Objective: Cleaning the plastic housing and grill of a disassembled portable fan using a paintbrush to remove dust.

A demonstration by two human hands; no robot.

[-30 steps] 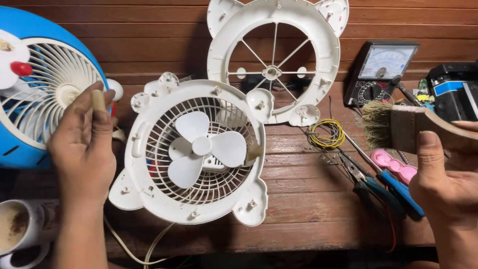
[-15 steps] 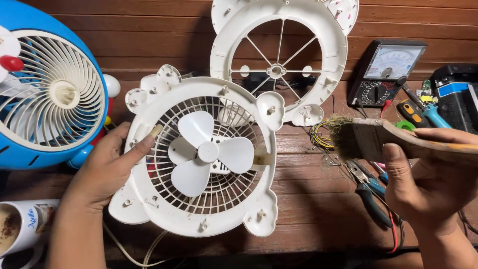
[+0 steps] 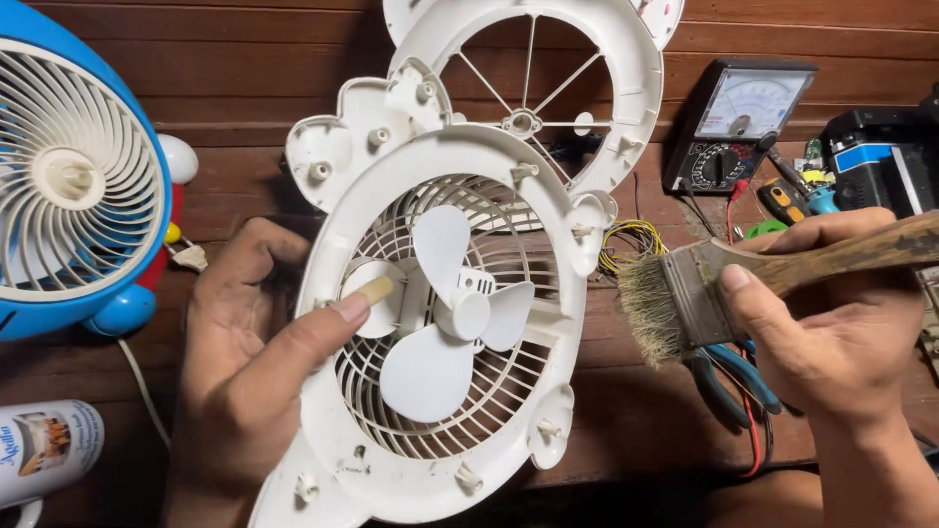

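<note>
Left hand (image 3: 254, 362) has the white fan housing (image 3: 440, 323) tilted up off the wooden tabletop (image 3: 225, 88), fingers behind the rim, thumb pressed over the front edge onto the grille beside the three-blade propeller (image 3: 455, 313). Right hand (image 3: 831, 323) has its grip closed around the wooden handle of a paintbrush (image 3: 685, 298), bristles pointing at the housing's right edge, just beside it, not touching. Behind: a loose white fan guard (image 3: 533, 88), a multimeter (image 3: 738, 122); blue fan (image 3: 73, 186) far left.
</note>
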